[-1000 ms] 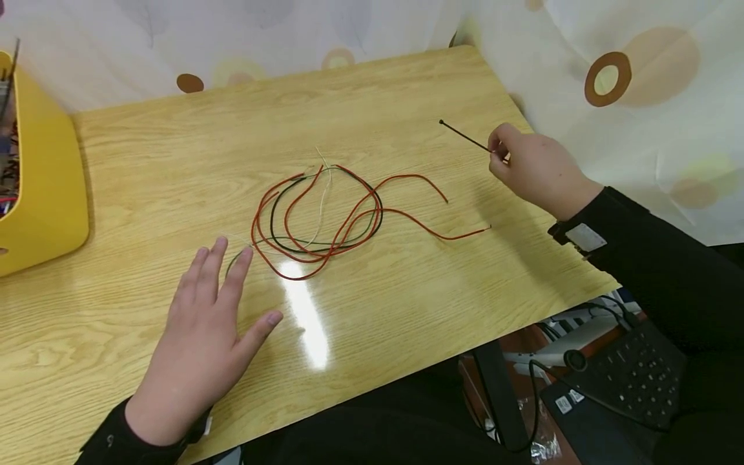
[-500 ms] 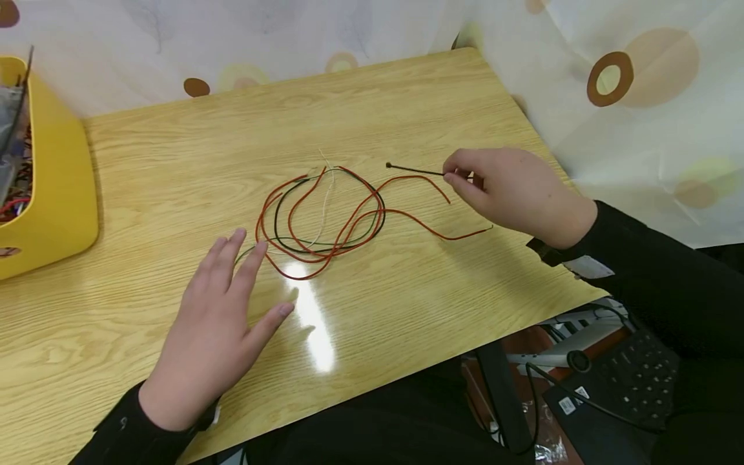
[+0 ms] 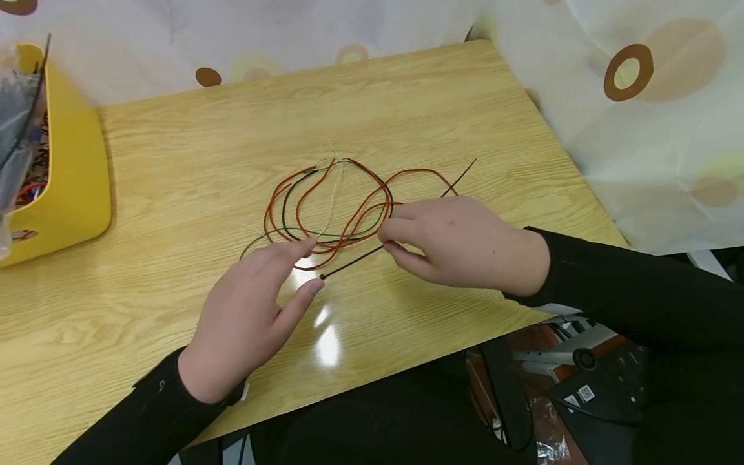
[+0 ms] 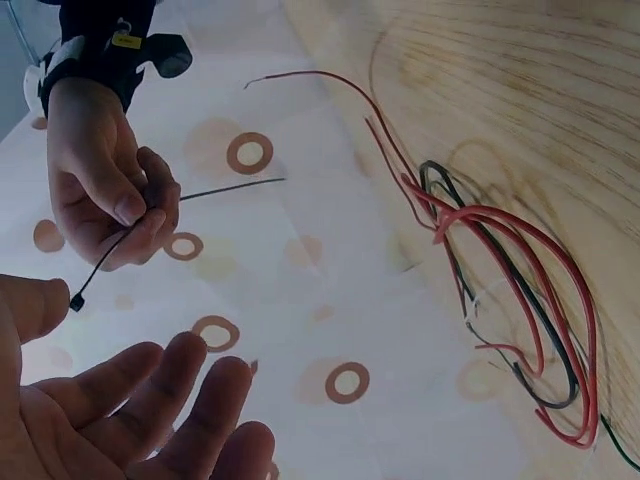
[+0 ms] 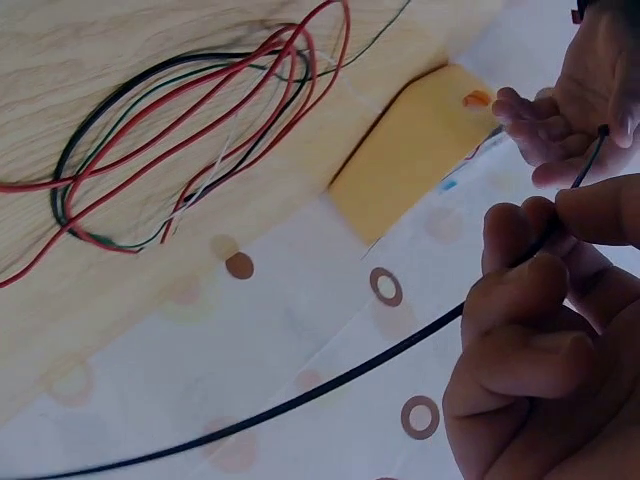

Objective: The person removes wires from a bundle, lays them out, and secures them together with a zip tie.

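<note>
Pinching an unmarked black cable tie (image 3: 354,258), right hand (image 3: 459,242).

No readable text — labels too small, blurred

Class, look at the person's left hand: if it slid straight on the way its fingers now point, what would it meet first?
Most likely the head end of the black cable tie, held by the right hand, just beyond the left hand; then the coiled wires. Height above the table is unclear.
</note>
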